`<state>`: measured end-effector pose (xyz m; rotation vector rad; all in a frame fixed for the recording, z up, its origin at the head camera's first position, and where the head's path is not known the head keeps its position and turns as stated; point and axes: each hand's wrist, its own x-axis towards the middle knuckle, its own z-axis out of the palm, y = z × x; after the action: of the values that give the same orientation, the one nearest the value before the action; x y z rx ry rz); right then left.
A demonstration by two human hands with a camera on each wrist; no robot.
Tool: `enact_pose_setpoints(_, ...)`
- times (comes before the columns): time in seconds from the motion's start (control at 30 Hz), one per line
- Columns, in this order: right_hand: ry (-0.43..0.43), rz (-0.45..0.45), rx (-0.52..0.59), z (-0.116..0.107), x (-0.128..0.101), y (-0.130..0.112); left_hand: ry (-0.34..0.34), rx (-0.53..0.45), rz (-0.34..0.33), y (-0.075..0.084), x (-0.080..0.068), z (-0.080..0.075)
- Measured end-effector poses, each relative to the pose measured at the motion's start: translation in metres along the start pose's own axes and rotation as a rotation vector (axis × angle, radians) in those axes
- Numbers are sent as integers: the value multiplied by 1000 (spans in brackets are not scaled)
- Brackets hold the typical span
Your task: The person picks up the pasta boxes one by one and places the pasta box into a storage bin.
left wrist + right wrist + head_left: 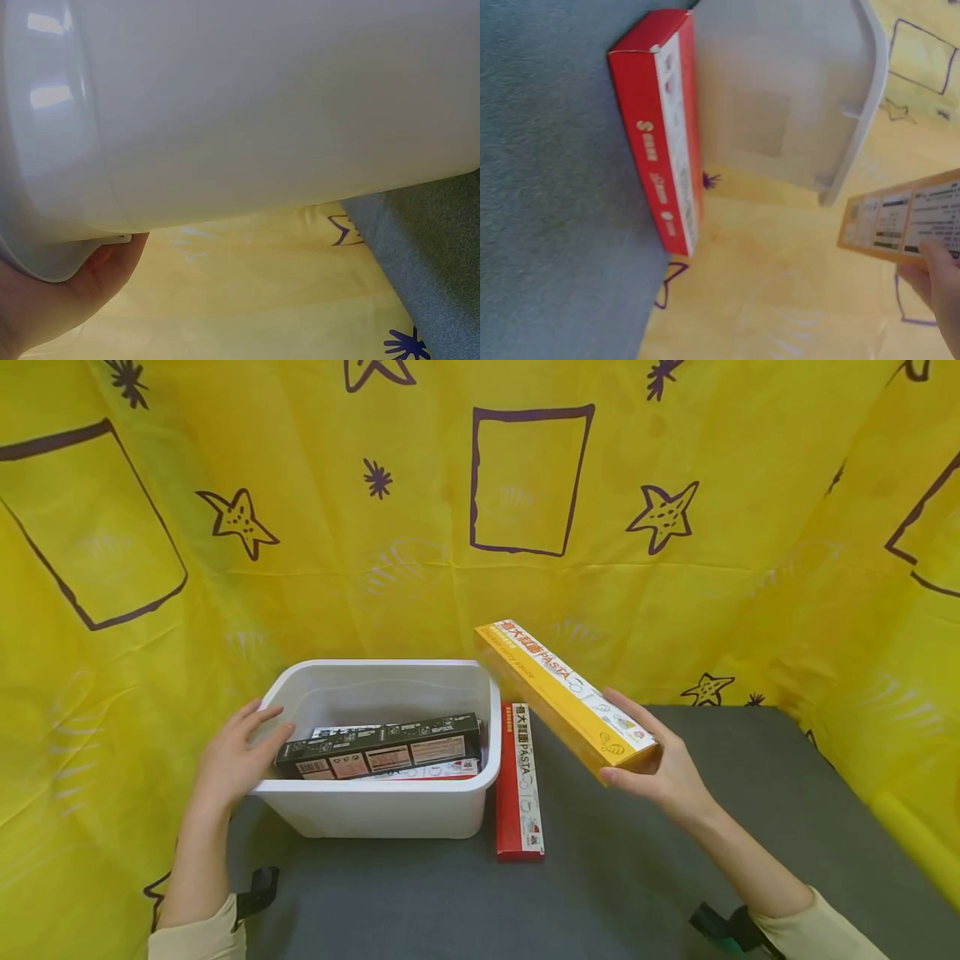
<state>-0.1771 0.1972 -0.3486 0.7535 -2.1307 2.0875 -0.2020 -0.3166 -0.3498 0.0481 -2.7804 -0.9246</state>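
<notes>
My right hand (667, 774) grips the near end of a yellow pasta box (566, 697), raised and tilted above the table. In the right wrist view, the printed side of this pasta box (900, 221) shows, with a finger against it. My left hand (238, 753) holds the left rim of a white plastic bin (375, 810); the left wrist view shows part of the hand tucked under the lip. Inside the bin, a black box (382, 747) leans over other boxes that are partly hidden. A red pasta box (520, 785) lies on the table against the bin's right side.
A dark grey table (637, 877) carries the bin and the red box. Yellow cloth (525, 585) with purple drawings hangs behind and along both sides. Dark straps (258, 893) sit at the wrists.
</notes>
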Motion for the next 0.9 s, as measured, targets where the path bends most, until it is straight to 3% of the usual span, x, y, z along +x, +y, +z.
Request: enact_pose_setpoints(0.9,-219,-77,180,32,40,9,10,4,18,-1,0,1)
